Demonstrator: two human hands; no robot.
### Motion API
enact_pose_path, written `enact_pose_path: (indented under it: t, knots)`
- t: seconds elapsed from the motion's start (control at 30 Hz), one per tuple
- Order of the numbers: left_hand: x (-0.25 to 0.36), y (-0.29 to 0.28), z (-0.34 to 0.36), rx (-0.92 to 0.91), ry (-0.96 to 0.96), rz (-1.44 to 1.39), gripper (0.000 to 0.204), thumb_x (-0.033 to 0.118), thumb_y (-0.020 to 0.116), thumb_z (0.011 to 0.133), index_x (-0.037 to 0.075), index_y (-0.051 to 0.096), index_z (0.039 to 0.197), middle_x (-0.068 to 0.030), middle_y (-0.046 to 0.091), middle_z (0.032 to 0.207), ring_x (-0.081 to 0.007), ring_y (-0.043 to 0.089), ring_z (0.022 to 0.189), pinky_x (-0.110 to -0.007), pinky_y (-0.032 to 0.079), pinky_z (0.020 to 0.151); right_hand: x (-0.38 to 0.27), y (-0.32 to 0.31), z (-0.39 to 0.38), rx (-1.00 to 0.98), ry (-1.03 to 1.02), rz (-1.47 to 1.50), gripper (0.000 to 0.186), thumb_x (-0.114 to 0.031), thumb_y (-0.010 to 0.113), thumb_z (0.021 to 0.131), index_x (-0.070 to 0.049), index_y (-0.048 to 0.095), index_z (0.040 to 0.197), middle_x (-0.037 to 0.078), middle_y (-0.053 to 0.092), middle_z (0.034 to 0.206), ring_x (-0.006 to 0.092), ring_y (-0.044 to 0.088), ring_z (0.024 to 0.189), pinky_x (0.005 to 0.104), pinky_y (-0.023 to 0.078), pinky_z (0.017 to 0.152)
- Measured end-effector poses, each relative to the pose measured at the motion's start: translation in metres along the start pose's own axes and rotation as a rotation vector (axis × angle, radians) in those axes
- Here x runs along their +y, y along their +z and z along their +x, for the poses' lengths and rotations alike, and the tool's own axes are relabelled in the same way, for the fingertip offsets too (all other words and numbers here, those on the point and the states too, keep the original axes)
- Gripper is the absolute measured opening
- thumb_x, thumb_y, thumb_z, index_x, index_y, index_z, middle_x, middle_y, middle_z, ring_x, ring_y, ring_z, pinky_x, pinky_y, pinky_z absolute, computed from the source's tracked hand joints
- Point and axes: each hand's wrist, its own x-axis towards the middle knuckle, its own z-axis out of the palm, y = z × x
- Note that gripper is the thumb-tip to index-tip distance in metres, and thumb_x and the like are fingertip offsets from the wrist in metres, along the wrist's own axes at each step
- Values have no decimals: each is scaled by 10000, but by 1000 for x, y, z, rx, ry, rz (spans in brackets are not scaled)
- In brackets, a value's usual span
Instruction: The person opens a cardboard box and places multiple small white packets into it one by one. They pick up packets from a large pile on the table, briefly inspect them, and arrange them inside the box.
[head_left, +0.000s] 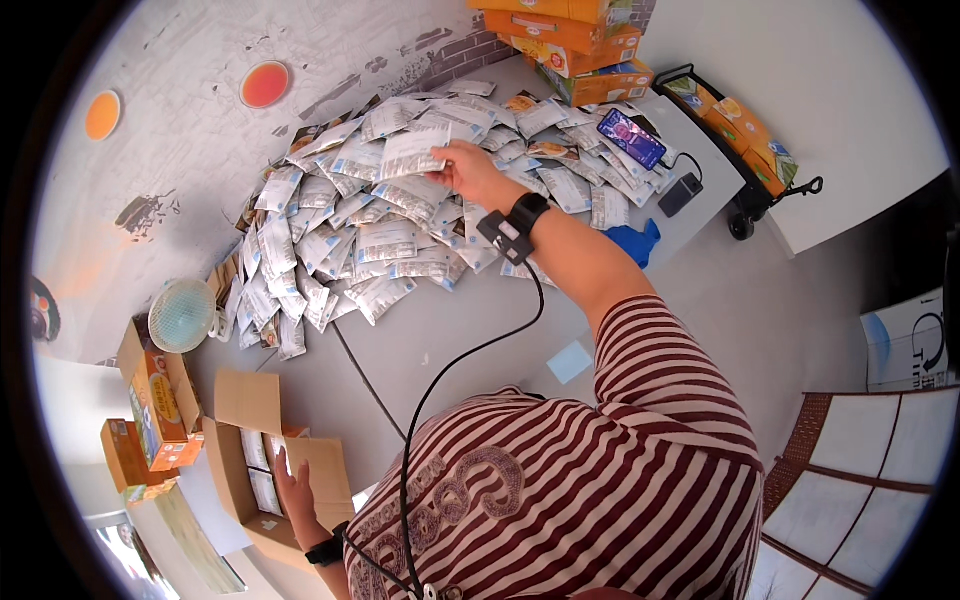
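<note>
My right hand (458, 165), reaching up over a big pile of white packets (388, 236) on the grey table, grips the edge of one white packet (408, 155). A black device and a watch are strapped to that wrist, with a cable hanging down. My left hand (296, 480) is low at the left, beside an open cardboard box (222, 445) that has white packets (263, 491) inside, its fingers extended upward; whether it touches the box or packets I cannot tell.
Orange boxes (569, 77) are stacked at the back, others (160, 415) at left beside a round fan (180, 315). A phone (630, 138), black device (680, 194) and blue cloth (633, 244) are on the table (450, 350). A cart (741, 226) holds orange boxes.
</note>
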Motion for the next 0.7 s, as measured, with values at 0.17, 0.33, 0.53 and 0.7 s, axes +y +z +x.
enact_pose_path:
  t: [0.17, 0.33, 0.53, 0.7]
  knots:
    - [58, 5, 22, -256, -91, -552, 467, 177, 507, 897, 12, 366, 1311, -166, 454, 1269, -264, 443, 1180, -342, 343, 991, 42, 41, -60, -82, 174, -112, 135, -80, 559, 830, -5, 533, 939, 105, 593, 954, 208, 610, 862, 333, 530, 740]
    - [81, 10, 38, -547, -90, -895, 478, 226, 479, 916, -1, 346, 1315, -180, 483, 1230, -266, 503, 1119, -340, 429, 920, 89, 90, -110, -247, 300, -240, 92, -100, 579, 821, -31, 565, 880, 54, 596, 846, 138, 595, 763, 293, 518, 682]
    - [88, 24, 40, -801, -74, -1146, 519, 269, 495, 904, -10, 327, 1309, -190, 487, 1216, -318, 505, 1110, -381, 498, 840, 136, 140, -155, -453, 397, -424, 96, -123, 607, 789, -39, 572, 821, 21, 579, 768, 107, 580, 705, 285, 511, 656]
    - [76, 35, 38, -945, -67, -1346, 604, 325, 518, 885, 15, 261, 1335, -180, 468, 1240, -354, 506, 1095, -385, 549, 750, 156, 174, -180, -653, 441, -497, 123, -154, 601, 814, -38, 590, 854, -22, 569, 762, 53, 519, 708, 221, 413, 640]
